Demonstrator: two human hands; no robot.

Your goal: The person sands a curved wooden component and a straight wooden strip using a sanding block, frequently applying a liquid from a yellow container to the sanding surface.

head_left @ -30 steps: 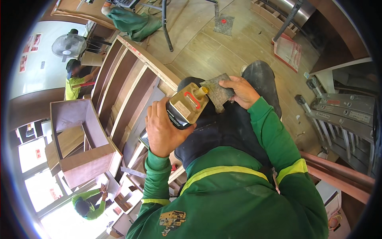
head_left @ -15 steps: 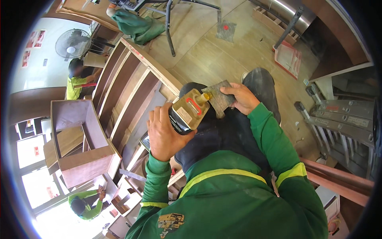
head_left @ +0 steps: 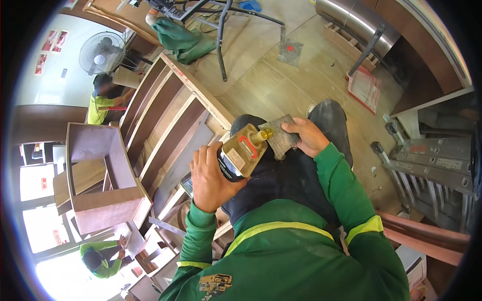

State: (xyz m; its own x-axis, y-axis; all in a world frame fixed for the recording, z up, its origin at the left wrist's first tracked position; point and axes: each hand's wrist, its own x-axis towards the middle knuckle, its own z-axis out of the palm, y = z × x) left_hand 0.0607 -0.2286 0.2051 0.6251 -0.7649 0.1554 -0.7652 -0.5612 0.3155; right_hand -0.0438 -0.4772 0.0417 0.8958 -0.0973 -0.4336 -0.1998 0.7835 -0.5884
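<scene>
My left hand (head_left: 208, 173) is wrapped round a rectangular metal can (head_left: 236, 150) with a dull yellowish top, a red carrying handle and a short yellow spout. The can is tipped to the right, over my lap. Its spout meets the near side of a thin grey sheet piece (head_left: 281, 138), worn and rough-edged. A small glossy yellow patch (head_left: 269, 132) shows on the sheet at the spout's mouth. On the sheet's right edge my right hand (head_left: 307, 136) is closed, thumb on top and fingers mostly hidden underneath.
To the left lies a large wooden shelf frame (head_left: 173, 108), beside an open wooden cabinet box (head_left: 108, 200). Two co-workers (head_left: 100, 103) are further left. A metal stand (head_left: 221, 40) rises ahead; a red-edged dustpan (head_left: 364, 88) and a folded ladder (head_left: 432, 155) lie right.
More yellow shows at the spout's mouth, now lying on the grey sheet. Both hands keep their grip. The whole view has shifted slightly.
</scene>
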